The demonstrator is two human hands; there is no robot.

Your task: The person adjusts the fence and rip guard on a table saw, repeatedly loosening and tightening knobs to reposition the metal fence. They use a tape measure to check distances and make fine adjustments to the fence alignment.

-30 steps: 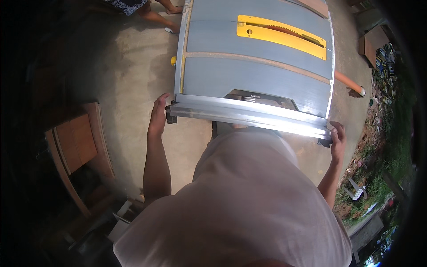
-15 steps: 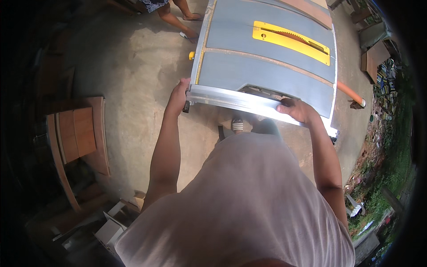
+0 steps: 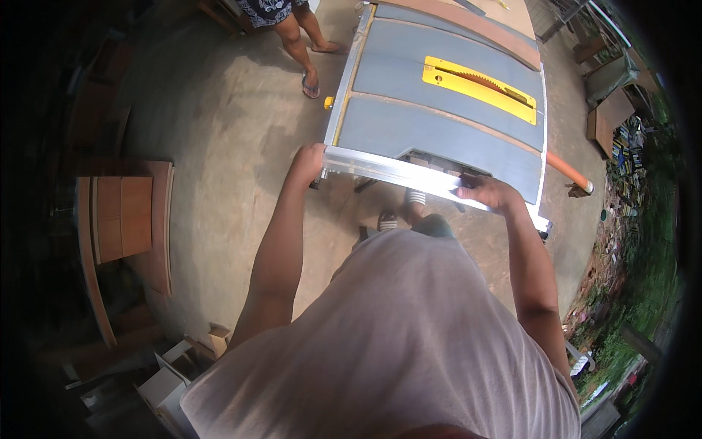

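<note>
In front of me is a table saw with a grey top (image 3: 406, 55). Its yellow insert plate (image 3: 501, 102) surrounds a toothed blade (image 3: 479, 77). A long silvery metal rip fence (image 3: 391, 170) lies along the saw's near edge, running from left to right. My left hand (image 3: 307, 162) is closed around the left end of this fence, its fingers partly hidden. Toward the right end, my right hand (image 3: 491, 194) grips the fence with the thumb on top and the other fingers out of sight beneath. A cut-out in the grey top shows just beyond the fence.
Another person's bare legs (image 3: 296, 47) stand at the saw's far left. An orange pipe (image 3: 569, 170) sticks out on the right. Wooden panels (image 3: 124, 219) and pale boxes (image 3: 164, 391) lie at left. Brown boards (image 3: 468, 25) rest at the saw's far side.
The saw sits slightly lower and further right in view. Both my sandalled feet now show below the fence. The other person's legs show more fully. Both hands keep their grip.
</note>
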